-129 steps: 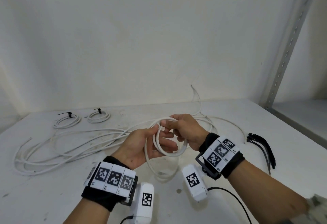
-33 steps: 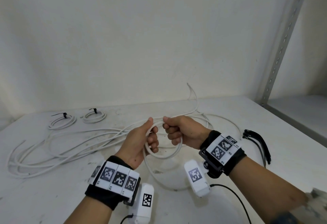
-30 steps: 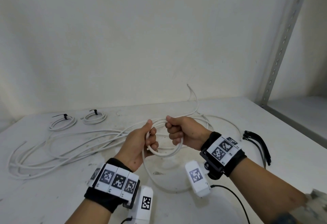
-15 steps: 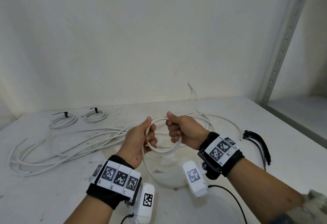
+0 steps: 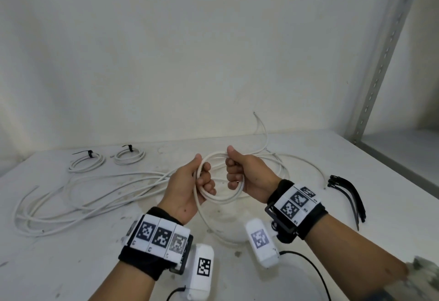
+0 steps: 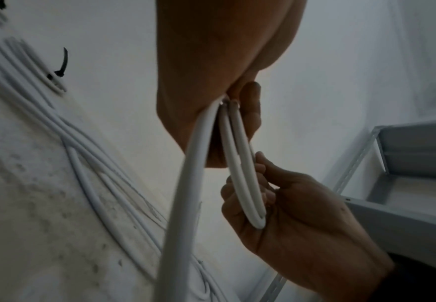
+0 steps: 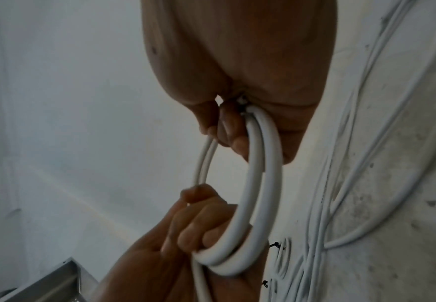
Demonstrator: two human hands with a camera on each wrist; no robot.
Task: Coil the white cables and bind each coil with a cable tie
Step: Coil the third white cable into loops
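While both fists are up mid-frame, the left hand (image 5: 190, 189) grips one side of the half-wound white cable coil (image 5: 219, 197) and the right hand (image 5: 247, 172) is clenched round the other, above the bench (image 5: 59, 265). Loose white cables (image 5: 78, 203) sprawl left, two tied coils (image 5: 107, 159) sit upper left, and black cable ties (image 5: 349, 196) lie right.

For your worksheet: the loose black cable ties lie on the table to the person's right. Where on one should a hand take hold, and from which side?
Judging by how they lie, pinch one of the black cable ties from above, near the clustered head ends at the far end. The flat strap gives little edge for a side grip, and the thicker head should lift more easily. Both the right hand and left hand currently grip the coil, so one must let go first.
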